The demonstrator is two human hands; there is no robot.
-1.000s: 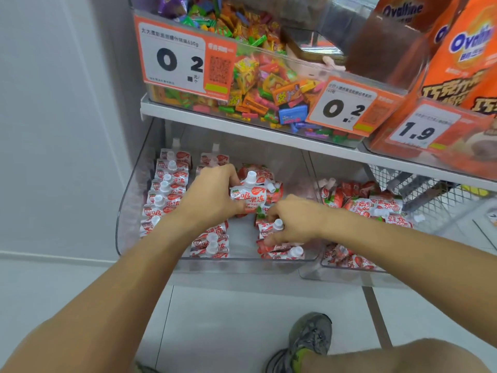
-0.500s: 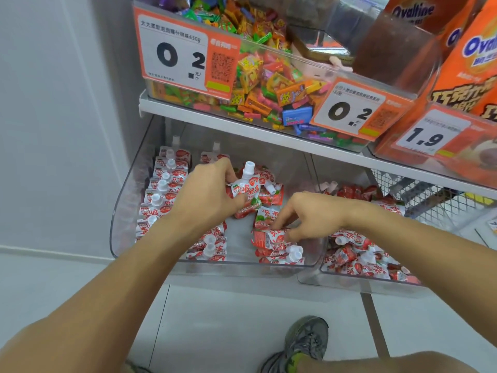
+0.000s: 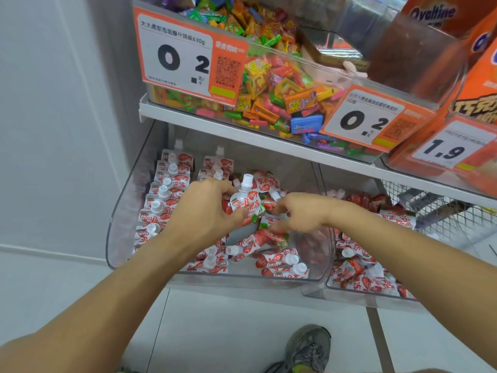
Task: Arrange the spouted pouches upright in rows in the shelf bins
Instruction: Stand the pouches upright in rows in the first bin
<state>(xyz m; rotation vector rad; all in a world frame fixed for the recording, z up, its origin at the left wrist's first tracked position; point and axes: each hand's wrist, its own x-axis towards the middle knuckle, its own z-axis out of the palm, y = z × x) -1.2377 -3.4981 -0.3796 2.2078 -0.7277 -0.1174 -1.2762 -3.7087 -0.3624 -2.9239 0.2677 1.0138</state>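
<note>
A left hand (image 3: pixel 207 208) grips an upright pouch (image 3: pixel 245 201) mid-bin (image 3: pixel 123 211); the right hand (image 3: pixel 298 214), fingers loosely curled, reaches among toppled ones. The left row stands done; the middle and the neighbouring bin (image 3: pixel 363 293) remain jumbled.

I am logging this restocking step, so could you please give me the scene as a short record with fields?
left hand: grips an upright pouch, cap on top
right hand: fingers curled among loose pouches; grip unclear
left bin: neat row along its left wall, jumble toward the right
right bin: pouches lying in disorder
shelf above: candy bin with price tags
floor: one shoe
</note>
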